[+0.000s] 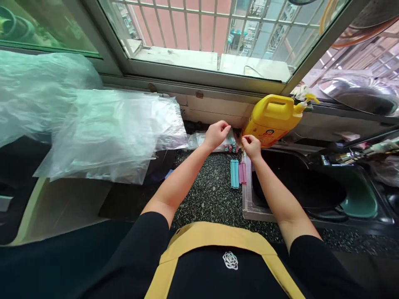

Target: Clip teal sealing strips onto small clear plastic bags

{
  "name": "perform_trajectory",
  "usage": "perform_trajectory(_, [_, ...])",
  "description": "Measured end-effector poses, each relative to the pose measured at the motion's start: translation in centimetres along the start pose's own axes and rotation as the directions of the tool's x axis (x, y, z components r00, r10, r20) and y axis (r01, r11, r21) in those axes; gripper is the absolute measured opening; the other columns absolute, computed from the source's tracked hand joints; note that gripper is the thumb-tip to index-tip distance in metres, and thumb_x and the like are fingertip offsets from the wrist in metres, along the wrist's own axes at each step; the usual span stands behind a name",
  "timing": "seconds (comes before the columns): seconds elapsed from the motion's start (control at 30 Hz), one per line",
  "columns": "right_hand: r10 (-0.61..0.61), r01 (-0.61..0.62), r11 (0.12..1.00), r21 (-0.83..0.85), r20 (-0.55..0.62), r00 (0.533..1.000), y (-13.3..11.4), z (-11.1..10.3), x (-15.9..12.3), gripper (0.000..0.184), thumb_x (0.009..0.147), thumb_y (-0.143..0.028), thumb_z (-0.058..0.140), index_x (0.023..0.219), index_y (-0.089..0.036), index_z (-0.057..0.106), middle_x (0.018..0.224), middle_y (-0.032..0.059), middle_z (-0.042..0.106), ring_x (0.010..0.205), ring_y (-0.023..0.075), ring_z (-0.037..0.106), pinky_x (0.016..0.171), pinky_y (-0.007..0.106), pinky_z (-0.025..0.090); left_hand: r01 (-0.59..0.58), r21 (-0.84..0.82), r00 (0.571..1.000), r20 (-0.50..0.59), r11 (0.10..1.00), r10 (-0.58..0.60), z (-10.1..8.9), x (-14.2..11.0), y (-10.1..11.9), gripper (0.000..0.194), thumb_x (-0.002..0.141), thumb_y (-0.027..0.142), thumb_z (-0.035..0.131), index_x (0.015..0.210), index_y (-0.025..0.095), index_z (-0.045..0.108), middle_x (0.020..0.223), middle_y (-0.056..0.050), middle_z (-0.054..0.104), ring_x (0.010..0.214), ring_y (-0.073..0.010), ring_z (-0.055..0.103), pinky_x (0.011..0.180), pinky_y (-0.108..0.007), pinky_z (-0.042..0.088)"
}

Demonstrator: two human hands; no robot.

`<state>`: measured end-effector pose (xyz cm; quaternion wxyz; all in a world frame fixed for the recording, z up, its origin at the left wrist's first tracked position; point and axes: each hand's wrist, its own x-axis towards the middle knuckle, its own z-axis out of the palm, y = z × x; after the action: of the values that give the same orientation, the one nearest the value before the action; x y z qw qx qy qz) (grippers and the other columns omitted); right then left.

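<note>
My left hand [216, 135] is closed in a pinch above the back of the counter. Opposite it, my right hand [252, 146] also pinches, close by the yellow jug. Whatever lies between the fingertips is too small or too clear to make out. Just beneath and between the hands is a clear plastic bag [199, 140], with small teal and pink clips [231, 145] at its right end. Nearer to me, long teal bag clips [235, 174] lie side by side, next to pink bag clips [242, 172] at the sink's edge.
A yellow jug [271, 118] with a pump stands behind my right hand. On the right is a black sink [264, 160] with a dark round pan in it and a tap [346, 157]. Clear plastic sheets [106, 133] cover the left side. A barred window [199, 41] is in front.
</note>
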<state>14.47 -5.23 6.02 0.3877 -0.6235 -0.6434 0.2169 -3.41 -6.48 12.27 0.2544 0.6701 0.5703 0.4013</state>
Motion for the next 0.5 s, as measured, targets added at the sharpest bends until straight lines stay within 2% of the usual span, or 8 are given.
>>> perform_trajectory(0.1, [0.066,-0.063,0.995,-0.074,0.034,0.997,1.3,0.7,-0.5,0.022,0.074,-0.029,0.048,0.079,-0.015,0.063,0.074,0.0063,0.067,0.07,0.018,0.06,0.071,0.03,0.046,0.187,0.115,0.974,0.109,0.975,-0.2,2.7,0.2,-3.5,0.022,0.082,0.031,0.048,0.08,0.015,0.064,0.076,-0.006,0.066,0.071,-0.0157,0.058,0.066,-0.027,0.042])
perform_trajectory(0.23, [0.153,-0.133,0.971,-0.201,0.091,0.984,2.7,2.3,-0.5,0.021,0.077,-0.029,0.048,0.082,-0.017,0.064,0.078,0.0065,0.068,0.074,0.0191,0.061,0.07,0.029,0.044,0.326,0.274,0.913,0.155,0.905,-0.376,5.2,1.0,-6.2,0.025,0.082,0.033,0.046,0.087,0.018,0.066,0.089,-0.009,0.067,0.085,-0.0204,0.061,0.071,-0.029,0.043])
perform_trajectory(0.3, [0.187,-0.147,0.947,-0.287,0.117,0.975,3.1,3.4,-0.4,0.021,0.078,-0.03,0.048,0.085,-0.019,0.064,0.081,0.0061,0.068,0.077,0.0193,0.061,0.069,0.028,0.043,0.326,0.33,0.904,0.164,0.886,-0.394,6.3,1.9,-7.4,0.025,0.082,0.031,0.045,0.089,0.019,0.066,0.097,-0.01,0.066,0.092,-0.0217,0.059,0.076,-0.03,0.043])
perform_trajectory(0.37, [0.193,-0.133,0.918,-0.373,0.128,0.973,3.5,4.5,-0.1,0.021,0.078,-0.03,0.049,0.089,-0.019,0.064,0.085,0.006,0.068,0.08,0.0193,0.061,0.068,0.028,0.041,0.295,0.382,0.913,0.159,0.876,-0.377,7.3,3.1,-8.5,0.025,0.082,0.028,0.044,0.091,0.019,0.066,0.103,-0.011,0.064,0.099,-0.0227,0.056,0.082,-0.031,0.042])
perform_trajectory(0.5, [0.158,-0.095,0.859,-0.503,0.084,0.984,3.9,6.4,0.5,0.026,0.078,-0.031,0.052,0.1,-0.018,0.059,0.101,0.0093,0.062,0.093,0.0213,0.057,0.075,0.03,0.039,0.3,0.456,0.921,0.092,0.838,-0.379,9.1,5.5,-10.1,0.028,0.082,0.027,0.043,0.097,0.018,0.065,0.11,-0.013,0.058,0.109,-0.0252,0.049,0.089,-0.035,0.039])
